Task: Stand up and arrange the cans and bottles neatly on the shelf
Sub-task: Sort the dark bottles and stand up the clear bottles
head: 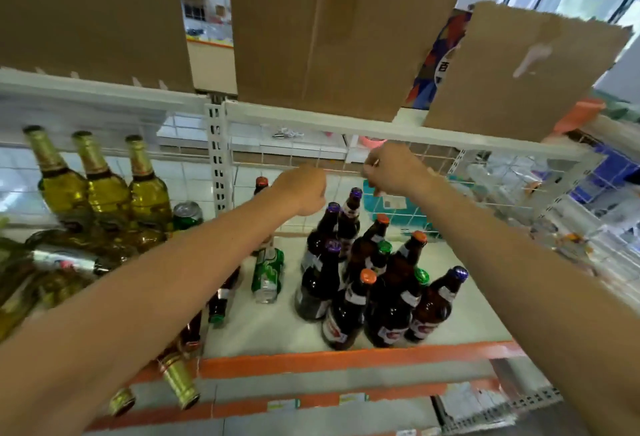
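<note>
Both hands hover over the white shelf board (460,314), near its back edge by the white wire mesh (433,155). The left hand (304,190) is curled into a fist just above the cluster of dark brown glass bottles (374,283) with purple, orange and green caps. The right hand (391,169) is also curled, higher and further back. I cannot tell whether either hand pinches anything.

The cluster stands upright but bunched mid-board. To tidy it, I would take one neck per hand below the cap, lift clear of the neighbours, and set rows from the back edge forward.

A green drinks can (268,273) left of the cluster seems to lie on its side. At the left end, gold-foiled green glass bottles (100,179) stand at the back, and others (180,383) lie over the orange front edge (346,357). They could roll off, so they deserve early attention.

All visible bottles are capped. Their fill levels cannot be read.
</note>
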### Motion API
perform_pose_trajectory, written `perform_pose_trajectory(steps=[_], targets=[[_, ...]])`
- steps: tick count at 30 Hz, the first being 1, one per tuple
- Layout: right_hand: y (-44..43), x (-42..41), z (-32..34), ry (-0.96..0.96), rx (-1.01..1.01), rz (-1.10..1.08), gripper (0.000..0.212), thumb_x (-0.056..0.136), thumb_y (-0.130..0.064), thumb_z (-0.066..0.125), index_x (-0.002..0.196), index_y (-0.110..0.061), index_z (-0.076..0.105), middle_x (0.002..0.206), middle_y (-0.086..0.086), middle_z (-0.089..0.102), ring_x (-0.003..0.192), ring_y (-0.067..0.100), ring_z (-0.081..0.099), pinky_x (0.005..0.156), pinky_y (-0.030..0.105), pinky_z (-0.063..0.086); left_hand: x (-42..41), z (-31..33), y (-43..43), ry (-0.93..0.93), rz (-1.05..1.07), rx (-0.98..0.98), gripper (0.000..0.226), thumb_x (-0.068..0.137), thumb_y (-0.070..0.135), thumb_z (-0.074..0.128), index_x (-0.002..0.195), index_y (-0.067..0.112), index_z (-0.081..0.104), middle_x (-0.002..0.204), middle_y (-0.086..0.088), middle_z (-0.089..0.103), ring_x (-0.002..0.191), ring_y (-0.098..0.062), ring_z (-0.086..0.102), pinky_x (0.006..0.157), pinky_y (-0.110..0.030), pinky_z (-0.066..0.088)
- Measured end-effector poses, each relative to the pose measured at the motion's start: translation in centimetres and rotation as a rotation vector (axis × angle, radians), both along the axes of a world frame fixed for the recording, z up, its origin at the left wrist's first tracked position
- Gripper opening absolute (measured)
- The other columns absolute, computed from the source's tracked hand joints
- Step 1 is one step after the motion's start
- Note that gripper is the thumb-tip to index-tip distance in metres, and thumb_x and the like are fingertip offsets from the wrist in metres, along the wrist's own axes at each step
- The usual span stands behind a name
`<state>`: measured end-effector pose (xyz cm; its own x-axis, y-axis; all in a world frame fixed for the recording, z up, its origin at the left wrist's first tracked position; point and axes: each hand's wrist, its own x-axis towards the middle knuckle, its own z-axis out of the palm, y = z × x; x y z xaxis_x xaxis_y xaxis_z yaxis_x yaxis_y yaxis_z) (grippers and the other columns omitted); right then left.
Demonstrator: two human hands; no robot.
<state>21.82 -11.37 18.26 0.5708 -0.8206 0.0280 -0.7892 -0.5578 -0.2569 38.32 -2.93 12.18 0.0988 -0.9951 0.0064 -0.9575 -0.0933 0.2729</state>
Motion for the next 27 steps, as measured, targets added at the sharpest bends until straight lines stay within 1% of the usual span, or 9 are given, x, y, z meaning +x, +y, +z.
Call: perform_pose_trajectory(steps=[3,6,9,11,16,18,22,25,27], targets=[[2.4,5.9,-3.3,0.006,0.082,0.093,0.024,0.096,-0.027,0.057,0.097,-0.007,0.069,0.085,0.008,0.074,0.069,0.017,0.071,0.074,0.037,0.058,3.0,-3.7,3.2,0.043,0.119,0.131,0.014,0.092,0.015,0.060,0.096,0.008,0.070,0.094,-0.006,0.068,0.084,-0.024,0.063,0.069,-0.032,0.049],[4.9,10.4,-8.5,0.119,0.179,0.140,0.027,0.093,-0.025,0.060,0.095,-0.001,0.070,0.091,0.014,0.073,0.079,0.026,0.070,0.078,0.041,0.059,4.5,-8.2,6.1,0.114,0.235,0.269,0.012,0.091,0.012,0.061,0.080,0.010,0.063,0.075,-0.004,0.056,0.065,-0.019,0.057,0.052,-0.028,0.044],[7.0,12.9,-14.5,0.210,0.278,0.125,0.023,0.091,-0.028,0.061,0.080,-0.007,0.059,0.083,0.012,0.066,0.069,0.025,0.061,0.069,0.035,0.053,5.0,-12.2,8.5,0.185,0.272,0.372,0.009,0.089,0.005,0.059,0.091,0.001,0.067,0.076,-0.008,0.058,0.079,-0.025,0.061,0.072,-0.038,0.055],[7.9,13.9,-18.5,0.283,0.312,0.118,0.020,0.088,-0.028,0.062,0.095,-0.009,0.062,0.094,0.011,0.066,0.073,0.024,0.057,0.064,0.032,0.047,5.5,-14.5,9.3,0.201,0.280,0.386,0.011,0.087,0.004,0.059,0.089,0.002,0.070,0.089,-0.011,0.066,0.090,-0.027,0.065,0.084,-0.040,0.056],[9.5,14.0,-25.0,0.103,0.438,-0.141,0.064,0.089,-0.036,0.066,0.137,-0.005,0.036,0.125,0.010,0.055,0.113,0.030,0.058,0.077,0.033,0.044,7.2,-16.6,9.9,0.201,0.381,0.272,0.013,0.088,0.008,0.058,0.088,0.006,0.070,0.093,-0.011,0.069,0.082,-0.028,0.065,0.070,-0.038,0.056],[10.1,14.1,-26.4,0.050,0.488,-0.247,0.081,0.089,-0.042,0.066,0.144,0.000,0.024,0.132,0.013,0.054,0.119,0.032,0.056,0.082,0.036,0.046,7.5,-17.0,9.9,0.182,0.390,0.244,0.015,0.089,0.009,0.059,0.095,0.008,0.073,0.095,-0.009,0.070,0.084,-0.028,0.066,0.071,-0.038,0.057],[10.7,14.5,-26.5,0.025,0.560,-0.289,0.078,0.081,-0.043,0.075,0.134,-0.005,0.033,0.127,0.012,0.055,0.115,0.031,0.058,0.084,0.039,0.051,7.3,-17.4,9.4,0.158,0.372,0.183,0.026,0.086,0.004,0.060,0.105,0.013,0.074,0.104,-0.010,0.069,0.093,-0.031,0.067,0.080,-0.042,0.058],[10.9,13.9,-25.6,0.110,0.520,-0.198,0.064,0.076,-0.038,0.077,0.123,-0.007,0.045,0.107,0.006,0.053,0.100,0.026,0.060,0.067,0.033,0.050,6.8,-17.2,9.0,0.165,0.362,0.162,0.026,0.086,-0.001,0.056,0.104,0.009,0.072,0.095,-0.012,0.066,0.091,-0.034,0.066,0.072,-0.038,0.052],[10.7,13.4,-24.9,0.134,0.479,-0.129,0.046,0.076,-0.037,0.075,0.107,-0.010,0.054,0.096,0.004,0.056,0.083,0.021,0.059,0.055,0.028,0.043,6.7,-17.2,8.9,0.171,0.351,0.148,0.030,0.086,-0.001,0.056,0.108,0.010,0.073,0.101,-0.013,0.068,0.094,-0.033,0.066,0.077,-0.040,0.054]])
